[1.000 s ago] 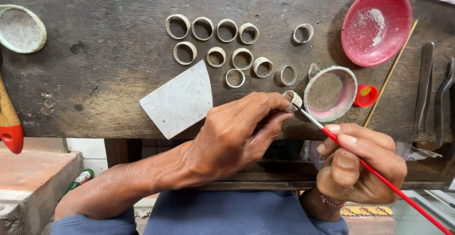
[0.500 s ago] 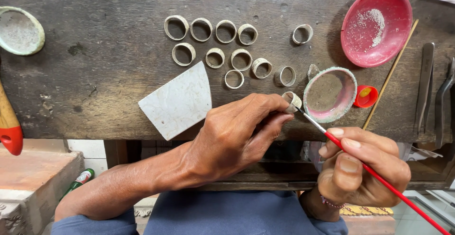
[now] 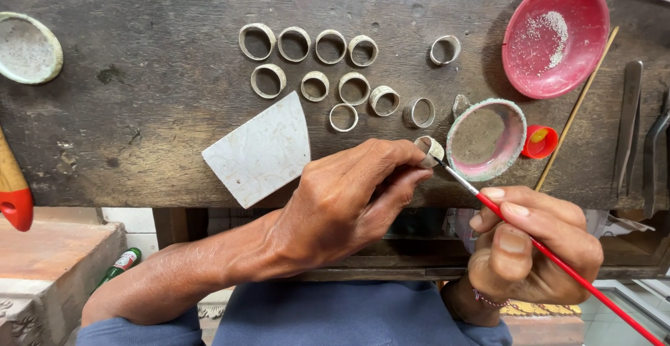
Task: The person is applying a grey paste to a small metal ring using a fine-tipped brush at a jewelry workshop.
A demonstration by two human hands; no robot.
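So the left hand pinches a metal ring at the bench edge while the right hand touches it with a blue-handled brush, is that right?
Not quite: the brush has a red handle, not blue. The head view shows the left hand pinching the ring at the bench edge, and the right hand bringing the brush tip to it.

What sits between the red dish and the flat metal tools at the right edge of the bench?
In the head view, a thin wooden stick lies slanted between the red dish and the metal tools.
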